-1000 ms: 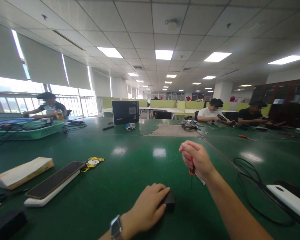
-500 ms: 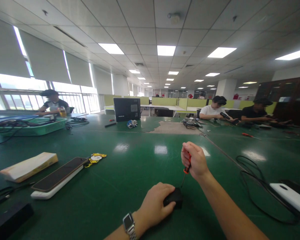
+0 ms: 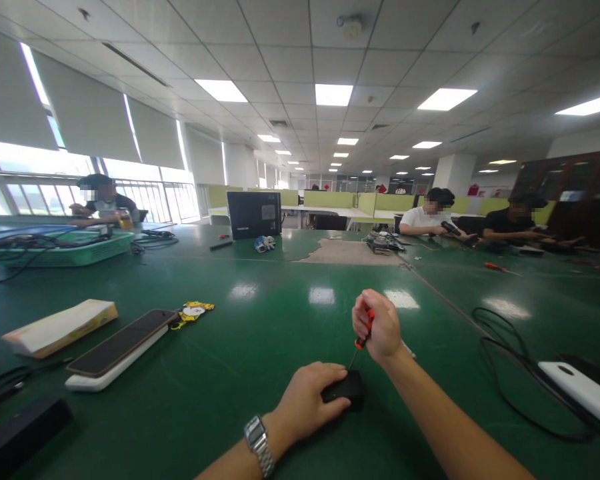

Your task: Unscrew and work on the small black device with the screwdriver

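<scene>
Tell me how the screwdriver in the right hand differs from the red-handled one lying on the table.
The held screwdriver slants tip-down toward the black box, while the lying screwdriver rests flat on the green table. The right hand hides part of the held screwdriver's handle; the lying screwdriver's handle is uncovered. Both have a reddish-orange handle and a thin shaft.

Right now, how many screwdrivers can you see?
2 I can make out: the red screwdriver in the right hand, pointing down toward the black box, and another screwdriver lying farther off, to the right, on the green table. Others may be hidden or too small to tell.
</scene>
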`<state>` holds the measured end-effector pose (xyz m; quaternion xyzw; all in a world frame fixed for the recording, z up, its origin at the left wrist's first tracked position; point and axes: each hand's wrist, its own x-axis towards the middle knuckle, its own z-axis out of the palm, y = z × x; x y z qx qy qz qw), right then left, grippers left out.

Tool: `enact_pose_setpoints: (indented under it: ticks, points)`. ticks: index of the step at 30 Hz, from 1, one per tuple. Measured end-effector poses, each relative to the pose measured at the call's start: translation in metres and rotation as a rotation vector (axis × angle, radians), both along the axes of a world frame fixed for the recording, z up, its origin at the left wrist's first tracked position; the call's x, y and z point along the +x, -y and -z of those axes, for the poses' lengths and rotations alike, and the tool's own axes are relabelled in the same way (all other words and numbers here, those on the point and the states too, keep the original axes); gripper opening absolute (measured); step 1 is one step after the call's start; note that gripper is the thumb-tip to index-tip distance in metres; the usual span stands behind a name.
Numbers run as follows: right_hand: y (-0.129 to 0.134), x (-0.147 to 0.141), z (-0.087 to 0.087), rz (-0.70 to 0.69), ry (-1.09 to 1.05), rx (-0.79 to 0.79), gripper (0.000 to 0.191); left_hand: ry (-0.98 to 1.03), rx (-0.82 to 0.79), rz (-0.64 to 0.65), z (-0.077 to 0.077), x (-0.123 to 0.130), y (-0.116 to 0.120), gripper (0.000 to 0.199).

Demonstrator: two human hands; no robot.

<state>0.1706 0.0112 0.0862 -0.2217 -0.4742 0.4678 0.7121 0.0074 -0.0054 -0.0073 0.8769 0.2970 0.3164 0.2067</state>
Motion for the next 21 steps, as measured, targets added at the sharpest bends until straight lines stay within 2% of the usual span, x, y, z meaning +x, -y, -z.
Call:
enact_pose_setpoints:
  ticks: [5,9,12,21]
  points:
    - [0.0002,-0.0002,-0.0006,-0.034,0.033,-0.03,0.029,-0.017,0.003,0.007,-0.0022,-0.0006,0.0008,0.039]
    - [0.0004,-0.0033,-0.0001,-0.051,0.062,-0.029,0.019,-0.024,0.0,0.01,-0.0032,-0.0015,0.0026,0.038]
    - [-0.0017,-0.0065,0.003,-0.017,0.112,-0.034,0.01,-0.025,-0.007,0.01,-0.0029,-0.002,0.0028,0.038]
    - [-0.0039,-0.0014,0.0009,0.113,0.283,-0.083,0.012,-0.014,-0.009,0.017,0.0011,-0.0031,-0.0004,0.04]
